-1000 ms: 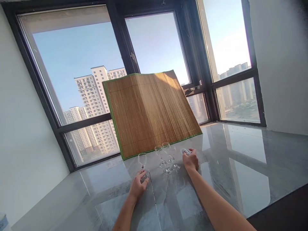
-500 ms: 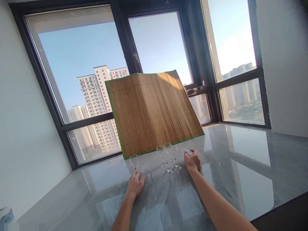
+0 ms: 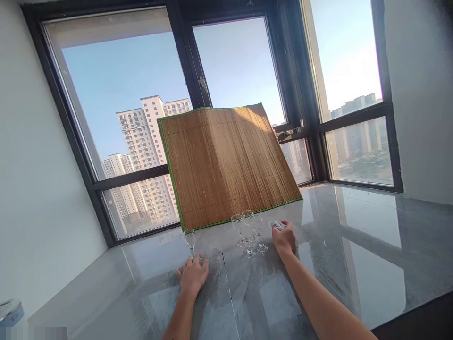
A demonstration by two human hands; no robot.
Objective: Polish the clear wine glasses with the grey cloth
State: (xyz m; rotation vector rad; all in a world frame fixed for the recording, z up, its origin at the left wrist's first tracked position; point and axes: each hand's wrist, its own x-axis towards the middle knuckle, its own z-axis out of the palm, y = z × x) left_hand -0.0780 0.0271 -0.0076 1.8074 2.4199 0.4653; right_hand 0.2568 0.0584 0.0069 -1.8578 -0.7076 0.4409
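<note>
A small stemmed glass (image 3: 189, 237) stands upright on the glossy grey ledge (image 3: 170, 307), left of a dark tile joint. Just in front of its foot is my left hand (image 3: 193, 275), palm down with the fingers apart; whether a fingertip still touches the foot I cannot tell. My right hand (image 3: 284, 238) is closed round a bunched whitish cloth (image 3: 275, 225), part of which sticks out past the fingers. Several more stemmed glasses (image 3: 249, 253) stand upright in a tight group between my hands, nearer the right one.
Behind the glasses a bamboo mat (image 3: 226, 165) with green edging leans against the dark-framed window (image 3: 148, 177). A white and blue container (image 3: 10, 311) is partly visible at the lower left. The ledge's dark front edge (image 3: 417, 309) shows at the lower right.
The single glass has shifted left, away from the group. My left hand has also moved left, and its fingers have spread. My right hand with the cloth is nearly unchanged.
</note>
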